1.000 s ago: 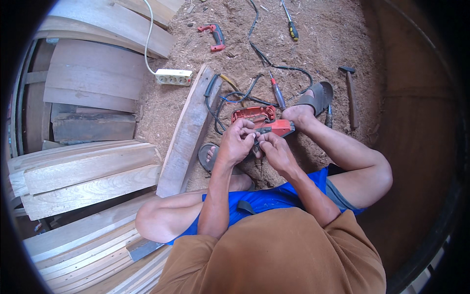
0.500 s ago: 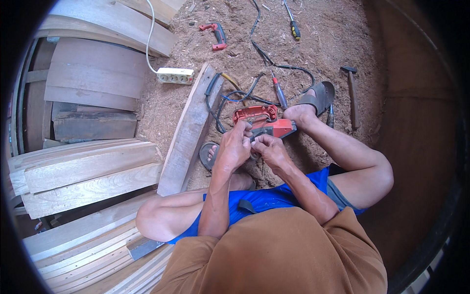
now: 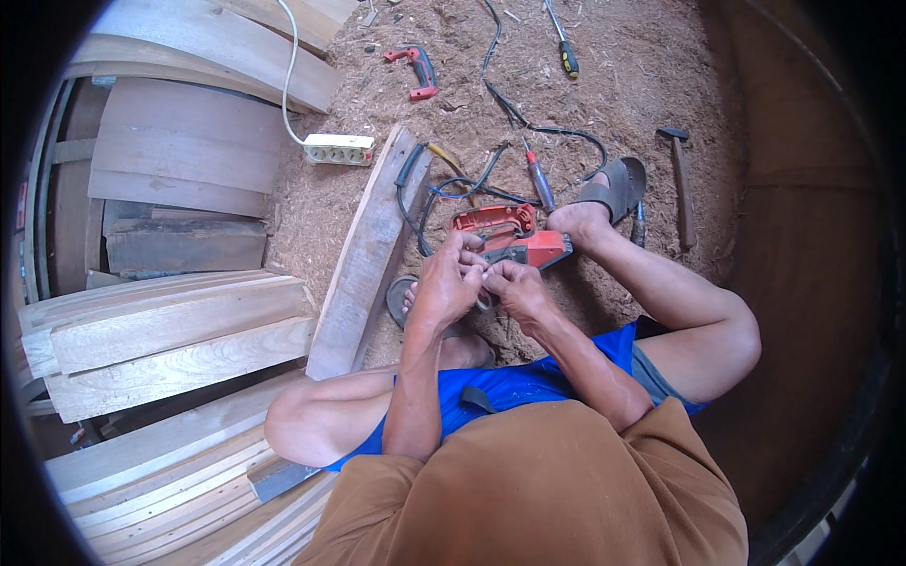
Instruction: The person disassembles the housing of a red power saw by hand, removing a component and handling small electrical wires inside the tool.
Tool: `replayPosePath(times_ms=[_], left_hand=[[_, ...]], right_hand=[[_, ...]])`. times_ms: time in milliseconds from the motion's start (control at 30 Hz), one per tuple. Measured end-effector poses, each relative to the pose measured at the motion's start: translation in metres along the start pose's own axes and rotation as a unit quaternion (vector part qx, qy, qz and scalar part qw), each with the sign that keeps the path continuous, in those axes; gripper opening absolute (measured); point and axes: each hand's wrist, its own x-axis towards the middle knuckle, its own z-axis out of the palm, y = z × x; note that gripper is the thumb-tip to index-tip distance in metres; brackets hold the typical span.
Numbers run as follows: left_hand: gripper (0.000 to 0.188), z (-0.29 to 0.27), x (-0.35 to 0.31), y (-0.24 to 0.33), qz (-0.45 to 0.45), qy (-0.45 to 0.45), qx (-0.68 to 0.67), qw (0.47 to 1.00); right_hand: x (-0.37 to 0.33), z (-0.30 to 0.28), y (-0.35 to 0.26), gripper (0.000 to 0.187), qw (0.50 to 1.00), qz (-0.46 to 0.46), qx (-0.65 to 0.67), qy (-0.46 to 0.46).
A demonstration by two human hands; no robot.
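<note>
Meeting at the fingertips, the bare left hand (image 3: 450, 283) and the bare right hand (image 3: 521, 292) are bent together just before the red-and-black plastic-cased power tool (image 3: 545, 249); whether either grip is closed on something I cannot tell, the spot being too small and covered; the tool lies on the sawdust-strewn brown floor (image 3: 651, 85), near the person's right foot; beyond it rests a screwdriver with a translucent, red-collared handle (image 3: 540, 184); leftward lies a long, pale wooden plank (image 3: 363, 250).

Left hand (image 3: 447, 286), right hand (image 3: 518, 291) beside red tool (image 3: 545, 249)
</note>
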Motion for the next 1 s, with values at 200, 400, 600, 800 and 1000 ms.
replayPosePath(times_ms=[200, 400, 600, 800, 1000], left_hand=[[0.036, -0.003, -0.014, 0.009, 0.086, 0.068, 0.102, 0.989], [0.038, -0.003, -0.018, 0.009, 0.102, 0.090, 0.108, 0.985], [0.038, 0.000, -0.015, 0.002, 0.109, 0.083, 0.086, 0.987], [0.033, 0.004, -0.012, -0.004, 0.074, 0.071, 0.052, 0.993], [0.024, 0.014, -0.005, -0.021, 0.013, 0.063, 0.002, 0.998]], right_hand=[[0.011, 0.007, 0.012, 0.020, 0.995, -0.081, 0.010, 0.049], [0.005, 0.003, -0.003, 0.024, 0.986, -0.095, -0.119, 0.074], [0.003, 0.003, -0.008, 0.014, 0.998, -0.069, -0.001, 0.001], [0.002, -0.002, -0.011, 0.006, 0.987, 0.007, 0.162, -0.018], [0.009, -0.007, -0.003, 0.006, 0.983, 0.004, 0.179, -0.031]])
